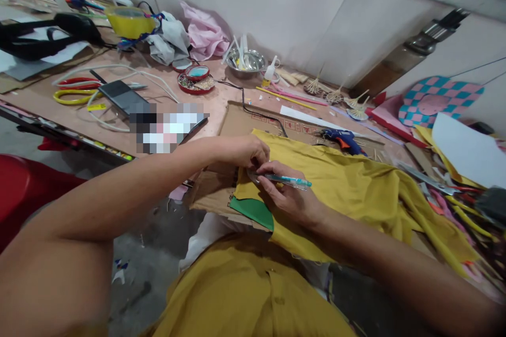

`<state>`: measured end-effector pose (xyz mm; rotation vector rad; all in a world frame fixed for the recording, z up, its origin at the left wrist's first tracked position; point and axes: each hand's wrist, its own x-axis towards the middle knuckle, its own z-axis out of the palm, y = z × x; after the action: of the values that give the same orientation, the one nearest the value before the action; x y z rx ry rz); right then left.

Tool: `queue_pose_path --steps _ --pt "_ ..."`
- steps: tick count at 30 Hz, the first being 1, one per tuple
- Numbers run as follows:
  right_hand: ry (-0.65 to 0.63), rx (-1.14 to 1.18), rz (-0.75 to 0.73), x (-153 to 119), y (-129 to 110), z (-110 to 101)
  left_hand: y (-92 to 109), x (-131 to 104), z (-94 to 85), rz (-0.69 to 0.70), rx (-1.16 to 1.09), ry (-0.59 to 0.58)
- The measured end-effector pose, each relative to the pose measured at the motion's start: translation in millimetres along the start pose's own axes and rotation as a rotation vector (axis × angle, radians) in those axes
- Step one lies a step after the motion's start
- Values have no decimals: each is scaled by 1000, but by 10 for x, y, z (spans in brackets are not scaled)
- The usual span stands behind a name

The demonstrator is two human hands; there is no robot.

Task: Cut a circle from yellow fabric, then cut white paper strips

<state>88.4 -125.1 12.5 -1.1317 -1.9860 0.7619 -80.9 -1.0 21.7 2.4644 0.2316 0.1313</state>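
Yellow cloth (340,168) lies spread over a piece of cardboard (233,121) at the table's front edge. A green piece (253,210) shows beside the cloth, near its left end. My right hand (290,192) is closed round a clear pen with a turquoise end (292,181), its tip side toward my left hand. My left hand (251,151) is closed at the cloth's left edge, fingertips pressed together close to the right fingertips. What the left fingers pinch, if anything, is hidden.
A blue glue gun (343,140) rests behind the cloth. Scissors (77,96) and a dark phone (122,97) lie at the left. A metal bowl (247,63) and a white glue bottle (271,72) stand by the wall. More scissors (430,179) are at the right.
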Motion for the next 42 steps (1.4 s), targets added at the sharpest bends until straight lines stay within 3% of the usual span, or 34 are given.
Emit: queue_pose_path --steps 15,42 --pt "-20 10 -13 15 25 38 -87 -1 44 64 -104 58" --pt "-62 26 18 -63 -39 -53 -15 -16 3 37 -62 22"
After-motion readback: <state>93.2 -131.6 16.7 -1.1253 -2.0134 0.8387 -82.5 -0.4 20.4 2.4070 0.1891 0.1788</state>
